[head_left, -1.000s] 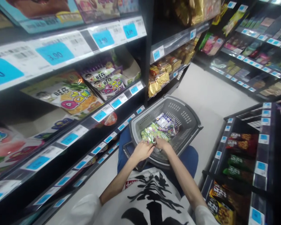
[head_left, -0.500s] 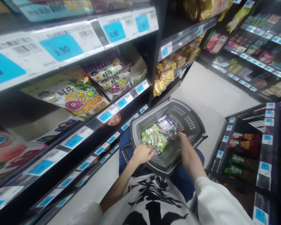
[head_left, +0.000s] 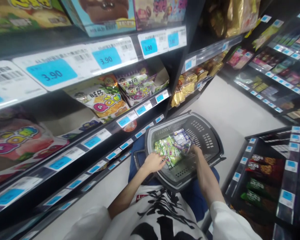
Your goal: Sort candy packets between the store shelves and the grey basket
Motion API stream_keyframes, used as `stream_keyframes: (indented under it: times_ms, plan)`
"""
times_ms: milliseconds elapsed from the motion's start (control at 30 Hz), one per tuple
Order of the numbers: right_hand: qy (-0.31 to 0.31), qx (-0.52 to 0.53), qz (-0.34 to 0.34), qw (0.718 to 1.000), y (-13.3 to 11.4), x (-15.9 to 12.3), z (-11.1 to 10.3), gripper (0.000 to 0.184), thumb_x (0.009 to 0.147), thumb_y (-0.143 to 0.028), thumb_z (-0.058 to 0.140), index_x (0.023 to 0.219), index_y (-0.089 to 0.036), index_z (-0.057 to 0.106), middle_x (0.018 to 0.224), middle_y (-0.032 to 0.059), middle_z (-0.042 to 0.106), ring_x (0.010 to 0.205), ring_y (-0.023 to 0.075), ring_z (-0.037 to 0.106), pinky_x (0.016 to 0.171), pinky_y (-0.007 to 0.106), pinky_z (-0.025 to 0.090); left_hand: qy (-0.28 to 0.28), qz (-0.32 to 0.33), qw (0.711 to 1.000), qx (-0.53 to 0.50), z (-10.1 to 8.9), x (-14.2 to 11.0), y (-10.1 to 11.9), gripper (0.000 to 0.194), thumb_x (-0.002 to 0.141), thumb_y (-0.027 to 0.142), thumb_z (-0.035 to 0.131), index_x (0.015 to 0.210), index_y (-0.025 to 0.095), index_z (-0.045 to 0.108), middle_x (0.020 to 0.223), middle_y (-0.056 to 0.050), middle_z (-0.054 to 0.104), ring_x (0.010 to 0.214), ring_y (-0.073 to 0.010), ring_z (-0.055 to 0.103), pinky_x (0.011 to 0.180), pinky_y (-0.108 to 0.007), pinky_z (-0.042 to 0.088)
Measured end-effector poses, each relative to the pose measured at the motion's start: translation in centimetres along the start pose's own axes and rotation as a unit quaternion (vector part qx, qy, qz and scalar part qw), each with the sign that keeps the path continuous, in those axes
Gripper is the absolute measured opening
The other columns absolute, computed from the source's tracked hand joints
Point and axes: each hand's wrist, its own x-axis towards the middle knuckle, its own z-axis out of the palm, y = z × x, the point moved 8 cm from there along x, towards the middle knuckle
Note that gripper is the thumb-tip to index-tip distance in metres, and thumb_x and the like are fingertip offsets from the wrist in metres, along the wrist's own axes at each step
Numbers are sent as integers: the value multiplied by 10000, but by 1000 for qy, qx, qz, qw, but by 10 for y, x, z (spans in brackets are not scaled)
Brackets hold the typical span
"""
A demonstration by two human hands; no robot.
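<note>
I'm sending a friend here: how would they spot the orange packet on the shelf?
Start at the shelving on the left. Below its blue 3.90 tags sits an orange packet with chunky, colourful lettering. Its orange front separates it from the purple packets to its right and the pink packet to its left.

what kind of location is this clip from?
Most likely a supermarket snack aisle: price labels run along the shelf edges, bagged snacks fill the racks, and a grey shopping basket with packets inside sits on the person's lap.

Shelves (head_left: 207, 53) dim, floor (head_left: 230, 106) brt, some glare on tags (head_left: 51, 71), edges blurry w/ distort'n
</note>
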Motion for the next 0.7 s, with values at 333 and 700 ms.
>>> stream_keyframes:
  times_ms: [333,700]
  plan:
    - [139,92,-67,984,-5,-28,-54,317,794,-109,627,1106,-140,678,1101,184,695,1113,281,644,923,298,454,-8,2,1000,-22,1,6,-3,365,999,365,380,1029,191,699,880,-104,749,825,-243,728,786,-337,546]
    - [146,421,-363,818,-35,-122,-94,225,886,-441,555,926,-232,485,843,1,582,714,154,559,649,262,480,176,-27,942,-285,-33,46,-17,717,905,376,612,1536,216,309,1532,-147,409,1363,-260,497,1074,-391,482]
